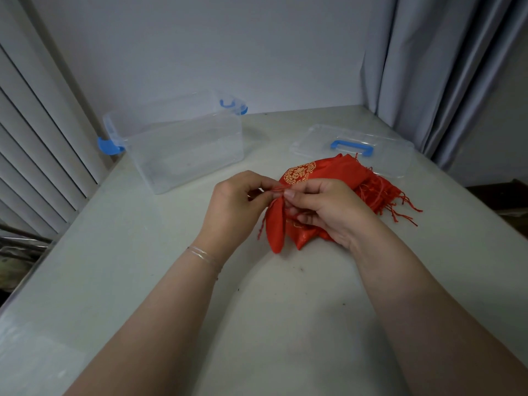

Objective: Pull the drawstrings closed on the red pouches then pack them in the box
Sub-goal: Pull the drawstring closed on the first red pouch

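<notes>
Red pouch (275,224): my left hand (237,207) and right hand (323,207) pinch its strings (278,190); gold writing on the pile (337,178) looks too blurry to read.

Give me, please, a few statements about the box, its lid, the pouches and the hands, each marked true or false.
1. The clear box holds no pouches. True.
2. The lid is clipped onto the box. False: it lies on the table, right of the box.
3. Both the left hand and the right hand pinch the strings of one red pouch. True.
4. The pile of pouches lies left of the box. False: it lies to its right, beside the lid.
</notes>
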